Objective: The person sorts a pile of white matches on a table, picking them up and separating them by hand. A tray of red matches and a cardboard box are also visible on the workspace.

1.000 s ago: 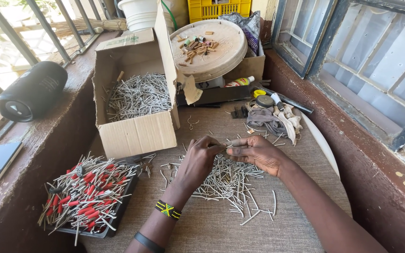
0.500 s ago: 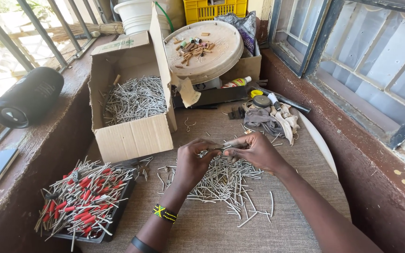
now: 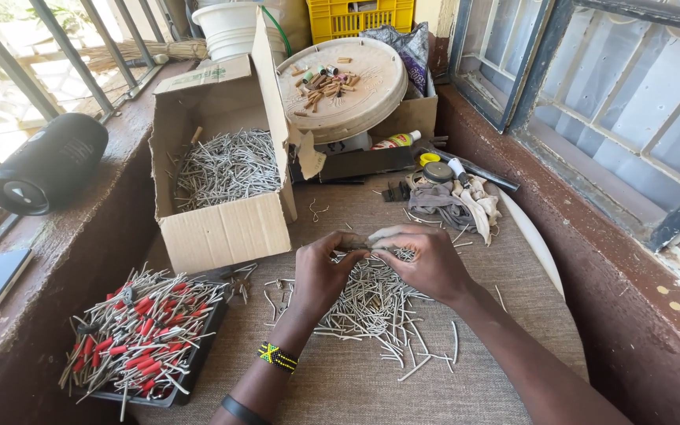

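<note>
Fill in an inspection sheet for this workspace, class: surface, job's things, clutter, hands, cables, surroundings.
Surface: woven mat, strewn with pieces.
Job's things: pile of pale bent wire pieces; cardboard box holding more; black tray of red-sleeved pieces.
Clutter: round tray with small tubes, rags, glue bottle.
Hands: left hand and right hand meet over the pile, pinching a small piece.
Cables: nothing seen.
Surroundings: black speaker on the ledge, window bars, yellow crate.

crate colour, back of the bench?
Yellow plastic crate, clearest in the head view.
</note>
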